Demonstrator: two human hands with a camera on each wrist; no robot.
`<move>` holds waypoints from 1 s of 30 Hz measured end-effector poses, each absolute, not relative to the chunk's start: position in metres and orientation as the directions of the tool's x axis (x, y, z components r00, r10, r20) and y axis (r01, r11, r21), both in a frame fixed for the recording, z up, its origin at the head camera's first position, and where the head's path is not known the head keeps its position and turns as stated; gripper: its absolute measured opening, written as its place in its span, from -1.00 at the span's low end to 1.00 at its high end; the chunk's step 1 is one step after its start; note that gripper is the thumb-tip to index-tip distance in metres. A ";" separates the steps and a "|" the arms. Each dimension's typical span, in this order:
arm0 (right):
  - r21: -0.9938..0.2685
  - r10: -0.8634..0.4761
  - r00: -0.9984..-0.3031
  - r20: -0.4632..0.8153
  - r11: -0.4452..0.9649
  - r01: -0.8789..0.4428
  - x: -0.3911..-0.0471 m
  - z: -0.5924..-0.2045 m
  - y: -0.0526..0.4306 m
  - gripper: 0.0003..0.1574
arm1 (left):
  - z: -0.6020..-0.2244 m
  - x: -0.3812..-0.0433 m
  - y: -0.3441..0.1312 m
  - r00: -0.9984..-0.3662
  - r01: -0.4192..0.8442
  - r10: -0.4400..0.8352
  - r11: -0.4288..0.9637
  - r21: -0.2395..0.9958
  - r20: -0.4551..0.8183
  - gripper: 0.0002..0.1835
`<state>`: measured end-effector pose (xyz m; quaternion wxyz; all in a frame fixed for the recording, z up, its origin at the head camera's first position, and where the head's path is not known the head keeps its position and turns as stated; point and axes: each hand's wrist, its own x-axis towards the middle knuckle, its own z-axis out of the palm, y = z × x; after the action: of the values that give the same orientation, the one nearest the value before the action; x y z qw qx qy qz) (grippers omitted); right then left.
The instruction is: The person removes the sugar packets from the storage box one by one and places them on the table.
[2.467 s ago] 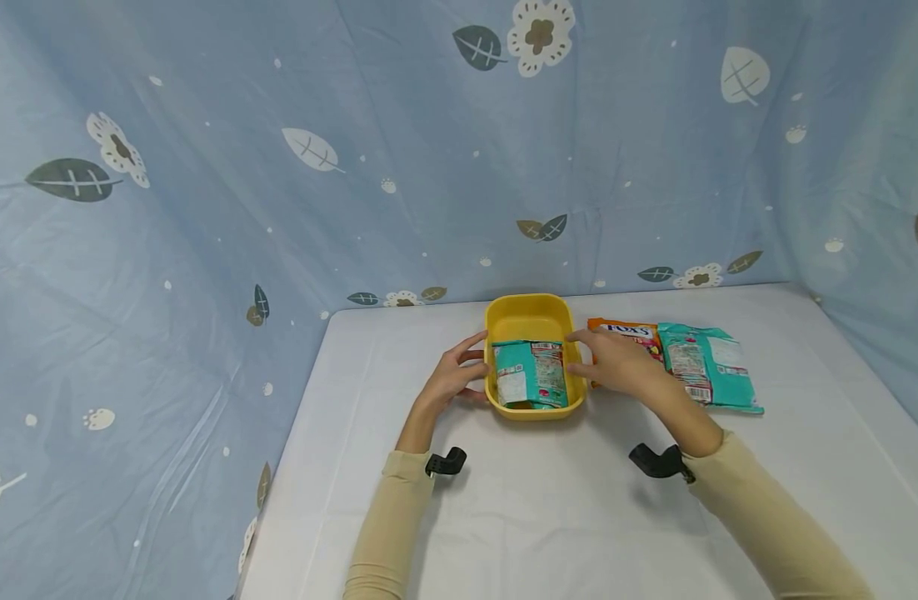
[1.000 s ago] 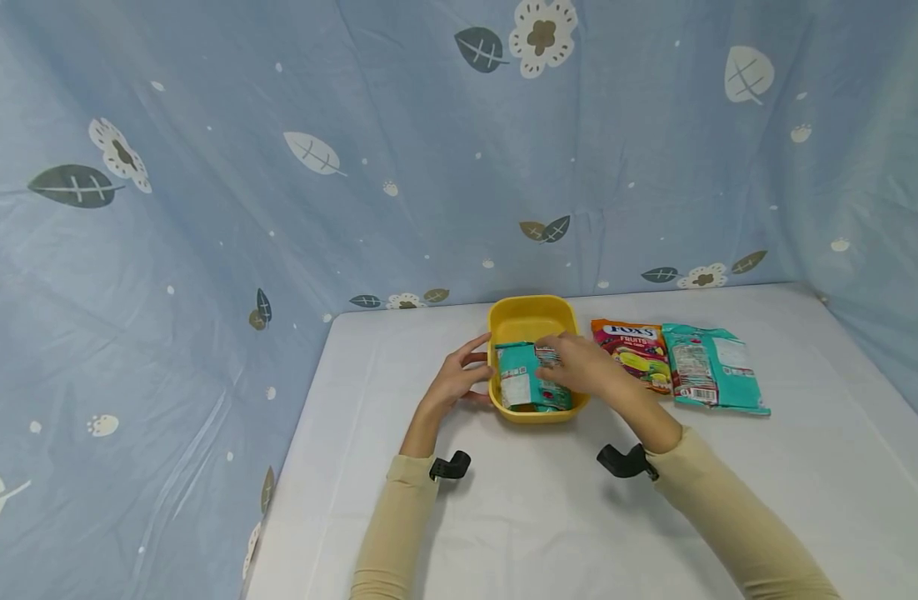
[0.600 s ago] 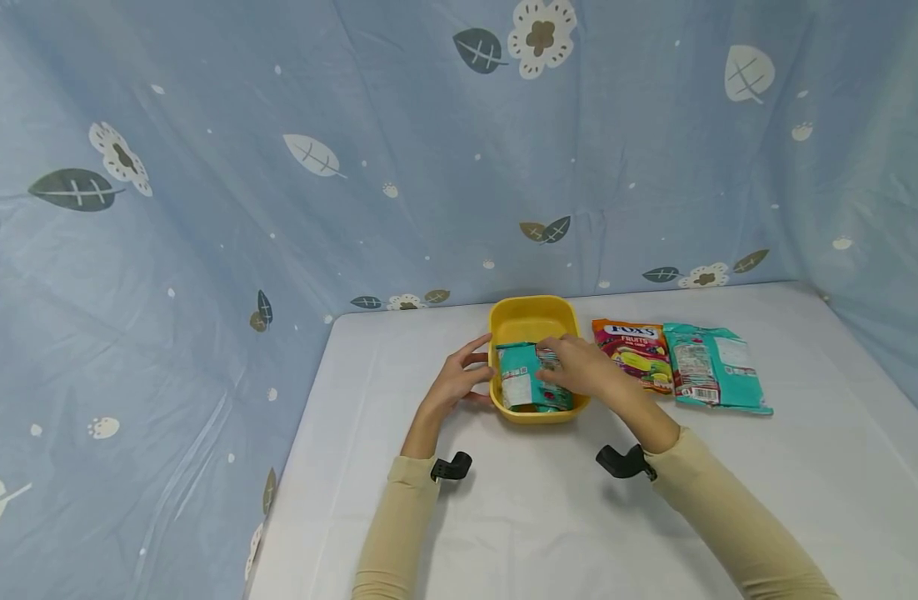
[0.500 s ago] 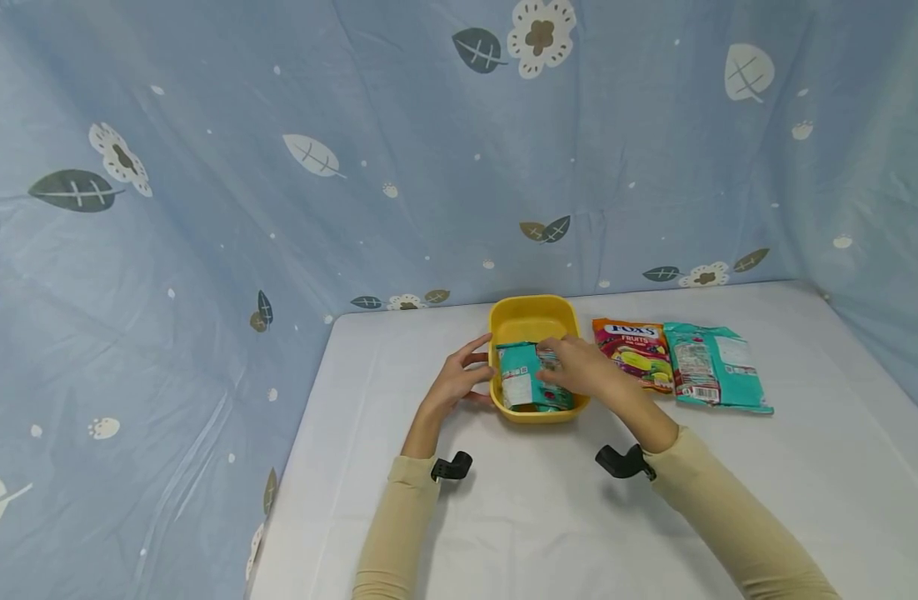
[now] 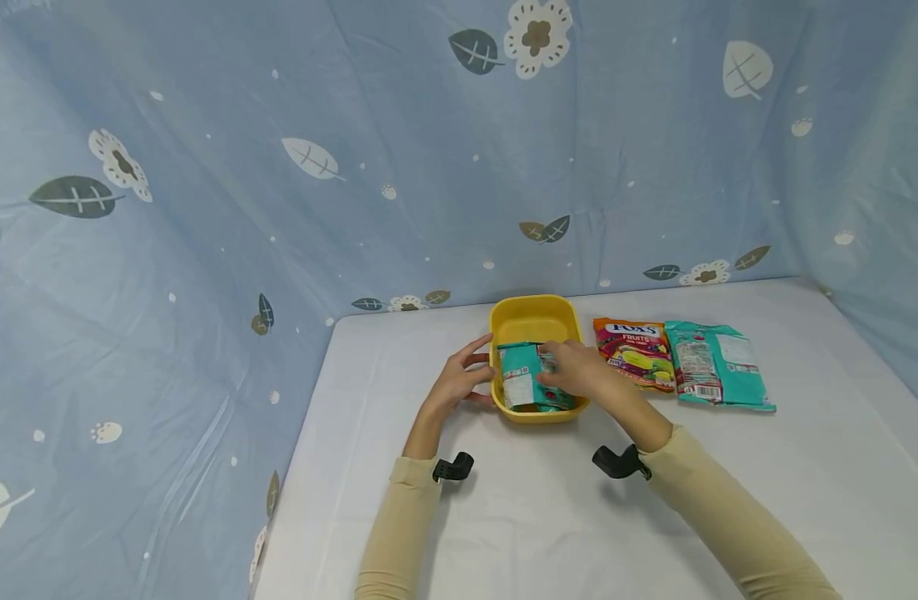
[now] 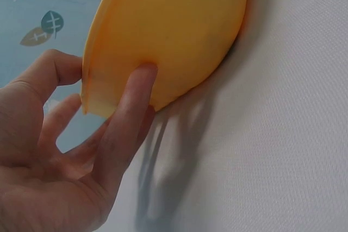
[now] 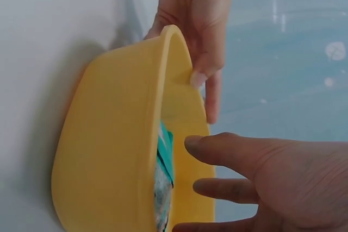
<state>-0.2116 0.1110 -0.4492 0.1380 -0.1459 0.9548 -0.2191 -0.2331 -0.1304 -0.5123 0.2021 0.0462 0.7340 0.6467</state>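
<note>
Table [image 5: 504, 517]: soft, even brightness
Tub [image 7: 109, 129]: dim shadow alongside
Left hand [image 6: 60, 186]: soft-edged finger shadows
Curtain [image 7: 293, 85]: hazy in right-wrist view

Yellow tub [image 5: 532, 313], rounded-rectangular, open-topped, upright on white surface [image 5: 534, 517], teal printed packet [image 5: 521, 375] lying inside, near end.

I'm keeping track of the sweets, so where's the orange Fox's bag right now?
In the head view, the orange Fox's bag lies on the white table, right of the yellow container and just left of a teal packet.
</note>
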 end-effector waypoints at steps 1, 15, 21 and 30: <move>-0.458 -0.337 -0.920 -0.199 0.862 -0.217 -0.212 -0.450 0.111 -0.26 | -0.510 -0.232 -0.130 -0.911 -0.199 0.334 0.159 0.967 -0.242 -0.23; -0.459 -0.281 -0.930 -0.237 0.876 -0.148 -0.212 -0.461 0.105 -0.19 | -0.517 -0.234 -0.129 -0.919 -0.186 0.319 0.167 0.968 -0.231 -0.24; -0.456 -0.276 -0.930 -0.242 0.879 -0.142 -0.213 -0.465 0.102 -0.16 | -0.518 -0.233 -0.129 -0.926 -0.172 0.309 0.166 0.971 -0.217 -0.25; -0.455 -0.237 -0.937 -0.257 0.885 -0.099 -0.216 -0.469 0.099 -0.11 | -0.518 -0.233 -0.129 -0.927 -0.175 0.305 0.160 0.971 -0.218 -0.25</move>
<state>-0.2162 0.0985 -0.4693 0.1542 -0.0875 0.9585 -0.2234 -0.2326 -0.1287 -0.5182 0.1856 0.0438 0.7387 0.6465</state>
